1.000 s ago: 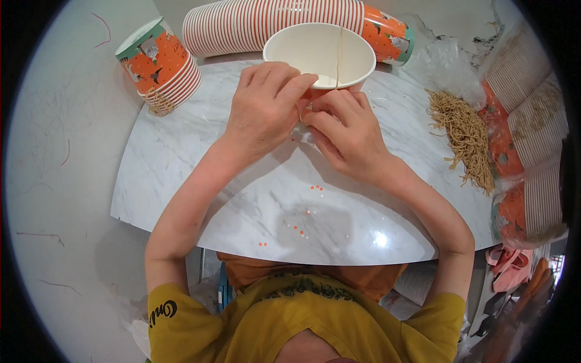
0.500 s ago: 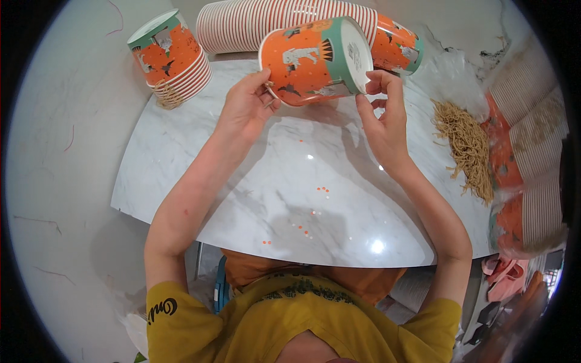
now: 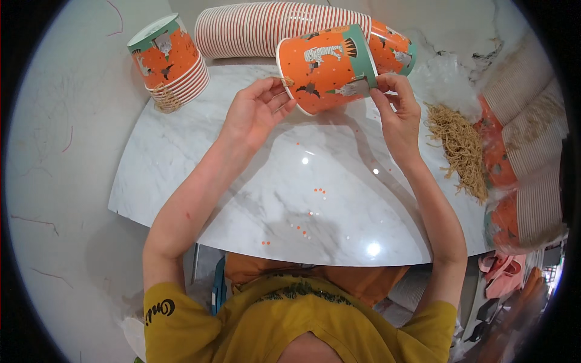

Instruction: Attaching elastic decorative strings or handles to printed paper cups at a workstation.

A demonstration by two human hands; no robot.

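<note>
Above the far part of the table I hold an orange paper bucket (image 3: 330, 69) on its side, its white rim to the left and its green base end to the right. My left hand (image 3: 257, 112) has its fingers and thumb closed at the rim, where a bit of tan cord (image 3: 288, 81) shows. At the base edge, my right hand (image 3: 399, 112) pinches the bucket between thumb and fingers. The bucket's inside is hidden from view.
Behind the bucket lies a long row of nested buckets (image 3: 260, 30). A shorter upside-down stack (image 3: 169, 60) stands at the far left, tan cord at its rims. A bundle of tan cords (image 3: 457, 145) and bagged buckets (image 3: 520, 163) sit right. Small paper dots (image 3: 319, 190) dot the marble table (image 3: 175, 145).
The bucket has shifted slightly right and toward me. It has turned, so its white base disc no longer shows. My right hand has closed onto the base edge.
</note>
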